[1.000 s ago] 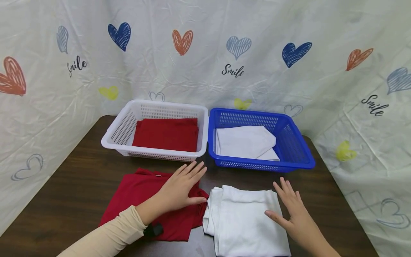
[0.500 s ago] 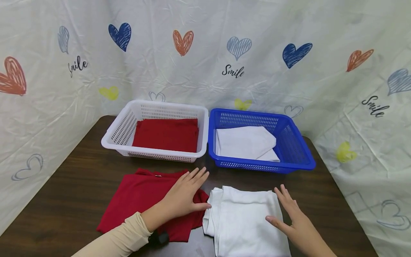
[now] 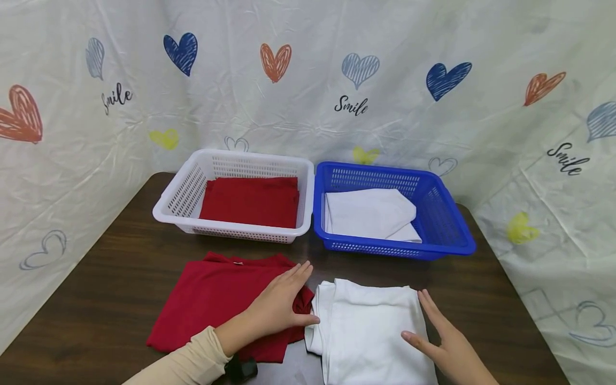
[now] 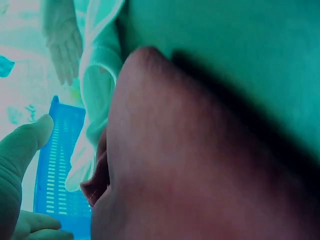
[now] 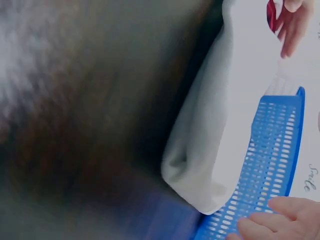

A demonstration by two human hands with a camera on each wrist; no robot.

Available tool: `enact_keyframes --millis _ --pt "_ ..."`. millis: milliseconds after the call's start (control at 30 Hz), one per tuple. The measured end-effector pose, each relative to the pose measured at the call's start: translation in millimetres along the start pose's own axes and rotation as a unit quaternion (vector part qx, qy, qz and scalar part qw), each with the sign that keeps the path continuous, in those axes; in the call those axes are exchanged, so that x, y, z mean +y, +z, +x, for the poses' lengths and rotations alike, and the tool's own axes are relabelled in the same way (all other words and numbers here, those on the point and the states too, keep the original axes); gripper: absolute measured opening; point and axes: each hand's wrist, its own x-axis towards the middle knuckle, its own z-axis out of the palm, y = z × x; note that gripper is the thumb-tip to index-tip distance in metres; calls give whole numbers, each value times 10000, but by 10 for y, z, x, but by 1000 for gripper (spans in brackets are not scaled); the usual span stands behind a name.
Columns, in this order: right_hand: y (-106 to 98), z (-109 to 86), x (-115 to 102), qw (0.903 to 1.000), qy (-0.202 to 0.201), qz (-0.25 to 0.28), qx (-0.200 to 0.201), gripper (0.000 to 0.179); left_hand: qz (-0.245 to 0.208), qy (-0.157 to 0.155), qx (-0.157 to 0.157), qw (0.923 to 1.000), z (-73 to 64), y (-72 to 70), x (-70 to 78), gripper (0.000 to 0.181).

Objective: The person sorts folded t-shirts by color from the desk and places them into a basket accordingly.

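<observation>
A folded white garment (image 3: 372, 331) lies on the table between my two hands. My left hand (image 3: 271, 307), its fingers extended and thumb apart, hovers over the right side of a folded red garment (image 3: 212, 305); its thumb tip overlaps the white garment's left edge in the head view. At the white garment's right edge is my right hand (image 3: 452, 342), fingers straight and thumb spread over the fabric. The right wrist view shows the white garment's folded edge (image 5: 210, 140) beside the fingers (image 5: 280, 220). Neither hand grips anything.
Behind the garments stand a white basket (image 3: 231, 229) with folded red cloth (image 3: 250, 202) inside and, to its right, a blue basket (image 3: 447, 219) holding folded white cloth (image 3: 368, 213). A patterned curtain (image 3: 308, 96) hangs behind the dark wooden table (image 3: 91, 299).
Both hands have drawn back toward the near edge, the left also shifting slightly right. The right hand's fingers have come closer together. Garments and baskets stay put.
</observation>
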Motion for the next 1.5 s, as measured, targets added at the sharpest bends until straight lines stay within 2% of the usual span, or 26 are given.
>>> enact_keyframes --millis 167,300,533,833,1067,1267,1500 --pt "-3 21 0 9961 610 28 -636 96 -188 -70 -59 9998 -17 22 38 101" --pt "12 36 7 9940 786 -25 -754 97 -416 -119 -121 9990 -29 44 58 102" --pt "42 26 34 9949 746 -78 -679 94 -810 -309 -290 9958 -50 55 97 106" --pt "34 33 42 9933 959 -80 -637 94 -1523 -592 -408 9857 -34 77 72 104" --pt "-3 44 29 9918 1233 166 -294 94 -1862 -719 -507 9786 -3 63 54 101" --pt "-25 69 62 9917 1269 105 -195 89 -2081 -759 -598 9733 30 79 49 98" --pt "-39 117 133 9904 1314 360 -213 87 -2541 -879 -802 9598 82 70 44 91"
